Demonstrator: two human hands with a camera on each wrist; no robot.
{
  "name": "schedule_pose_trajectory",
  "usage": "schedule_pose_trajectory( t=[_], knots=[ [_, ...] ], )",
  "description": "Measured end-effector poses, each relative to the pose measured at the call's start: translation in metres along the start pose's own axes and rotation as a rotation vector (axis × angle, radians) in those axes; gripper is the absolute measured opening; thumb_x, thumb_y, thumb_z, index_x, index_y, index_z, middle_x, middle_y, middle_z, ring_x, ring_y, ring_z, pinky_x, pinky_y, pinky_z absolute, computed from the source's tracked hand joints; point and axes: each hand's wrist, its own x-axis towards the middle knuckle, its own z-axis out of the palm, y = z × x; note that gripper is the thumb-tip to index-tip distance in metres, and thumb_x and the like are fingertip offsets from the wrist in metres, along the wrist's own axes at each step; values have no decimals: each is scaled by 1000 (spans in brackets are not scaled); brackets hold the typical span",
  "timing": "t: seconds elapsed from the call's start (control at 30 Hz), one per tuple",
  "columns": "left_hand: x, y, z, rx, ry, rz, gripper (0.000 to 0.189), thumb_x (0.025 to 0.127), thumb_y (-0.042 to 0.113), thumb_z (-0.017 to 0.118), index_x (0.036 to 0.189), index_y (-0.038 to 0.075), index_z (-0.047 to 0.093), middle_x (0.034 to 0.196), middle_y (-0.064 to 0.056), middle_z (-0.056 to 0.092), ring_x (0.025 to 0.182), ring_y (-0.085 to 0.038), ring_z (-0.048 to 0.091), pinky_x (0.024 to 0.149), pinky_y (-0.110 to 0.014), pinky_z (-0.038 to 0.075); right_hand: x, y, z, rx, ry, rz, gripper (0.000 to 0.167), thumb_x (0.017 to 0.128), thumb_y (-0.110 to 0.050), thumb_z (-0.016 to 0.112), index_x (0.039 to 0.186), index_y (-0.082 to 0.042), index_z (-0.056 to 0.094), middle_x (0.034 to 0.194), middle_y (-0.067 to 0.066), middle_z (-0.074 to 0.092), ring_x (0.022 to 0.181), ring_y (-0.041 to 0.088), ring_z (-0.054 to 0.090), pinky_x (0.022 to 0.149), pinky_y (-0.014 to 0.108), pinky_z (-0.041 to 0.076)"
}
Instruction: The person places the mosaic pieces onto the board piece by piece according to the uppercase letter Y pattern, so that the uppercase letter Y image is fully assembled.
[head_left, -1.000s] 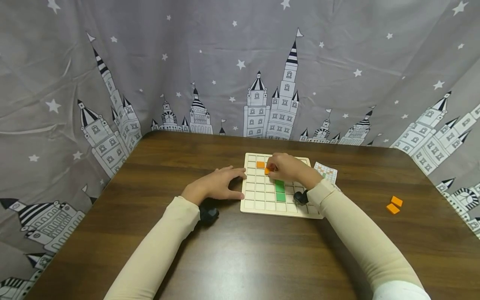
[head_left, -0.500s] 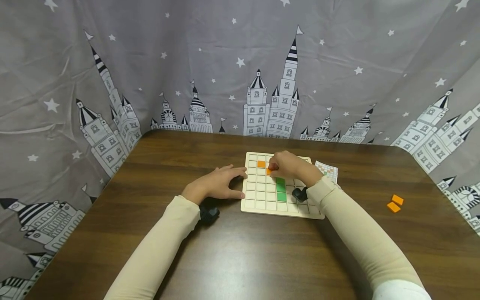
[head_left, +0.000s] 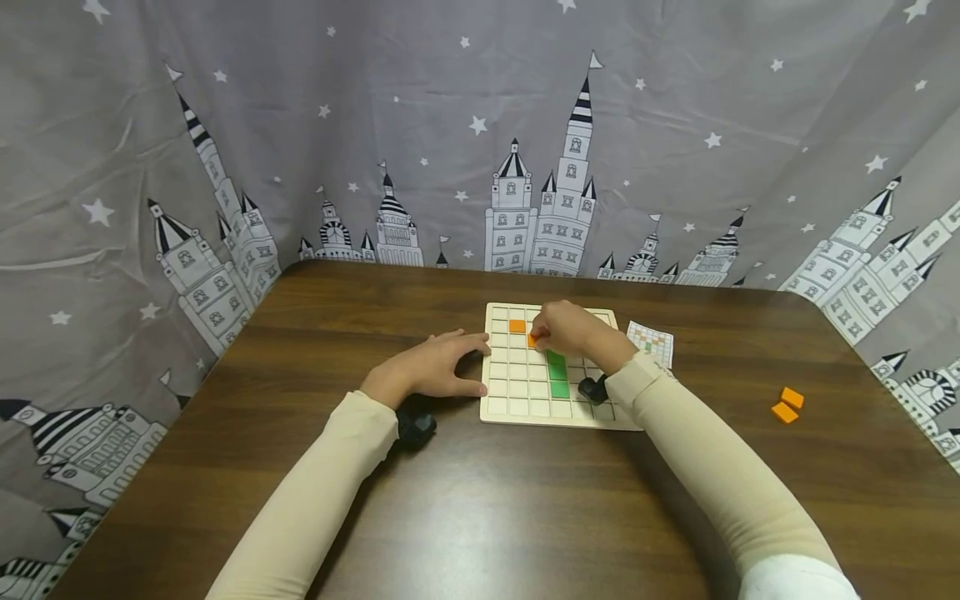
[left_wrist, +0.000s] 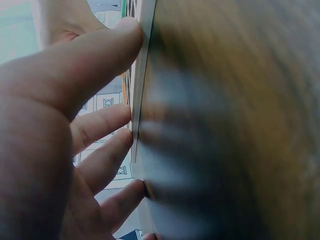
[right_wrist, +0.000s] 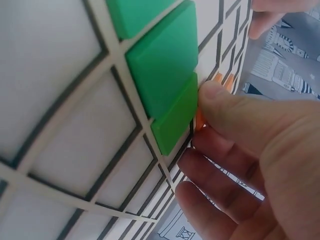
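The right hand (head_left: 576,330) pinches an orange tile (head_left: 532,341) between thumb and fingers on the board (head_left: 517,407), towards 10 o'clock from its middle; whether that tile sits fully flat cannot be told. The left hand (head_left: 431,367), fingers spread and gripping nothing, touches the board's 9 o'clock edge, a sensible brace against sliding. To seat the tile well, line its sides up with the grid, press evenly, then lift straight off, so as not to nudge the green tiles (right_wrist: 162,60) towards 4 o'clock from it.
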Motion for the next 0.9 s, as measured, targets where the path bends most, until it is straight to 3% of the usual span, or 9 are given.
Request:
schedule_pose_trajectory(
  t=[0.37,0.43,0.63,0.77,0.9],
  knots=[
    [1,-2,2,-1,3,5,62,92,45,73,140,12,54,161,-8,34,150,-39,21,113,-68,18,0,2,2,-1,16,-25,2,93,-5,73,91,-4,73,81,2,65,75,18,55,71,34,49],
    [1,-2,2,-5,1,2,62,92,45,73,140,12,54,161,-8,34,150,-39,21,113,-68,18,-1,3,3,9,20,-28,7,92,-6,73,98,-2,74,83,4,64,76,19,55,72,36,49],
    [-1,0,1,-10,1,-2,61,92,44,73,140,12,55,161,-9,34,150,-38,22,114,-67,18,-13,16,3,38,89,-10,51,91,-11,75,136,4,58,103,15,64,88,26,60,82,41,51],
    [-1,1,0,-16,3,-4,60,92,43,74,140,12,55,161,-9,34,150,-38,22,114,-67,17,-32,35,0,21,163,-1,52,91,-12,72,138,3,56,110,19,64,96,31,62,84,46,52],
    [-2,0,0,-25,7,1,59,91,42,75,138,12,56,160,-11,35,149,-39,23,113,-68,18,-60,61,-5,-19,204,52,52,91,-12,71,139,1,55,109,18,64,94,31,63,82,49,52]
  ],
)
